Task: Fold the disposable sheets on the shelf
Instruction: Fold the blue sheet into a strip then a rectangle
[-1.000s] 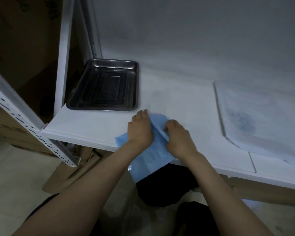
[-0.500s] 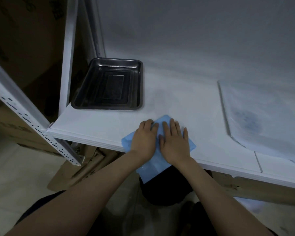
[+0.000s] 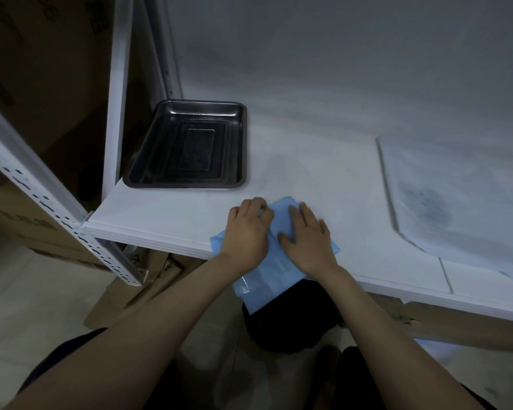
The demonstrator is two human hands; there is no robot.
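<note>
I see a big white shelf [image 3: 323,187] with a white metal post [image 3: 42,199] at its left corner. Brown boxes [image 3: 42,69] stand behind the post. A large white sheet [image 3: 456,196] lies flat on the right side of the shelf (it has a dark smudge on it). A dark metal tray [image 3: 187,145] sits at the back left. At the front edge lies a folded blue sheet [image 3: 274,261], and its near end hangs off the shelf. My left hand [image 3: 248,232] rests on the blue sheet with its fingers curled at the far edge; I cannot tell if it pinches anything. My right hand [image 3: 308,238] lies flat on it, fingers straight, pressing down.
</note>
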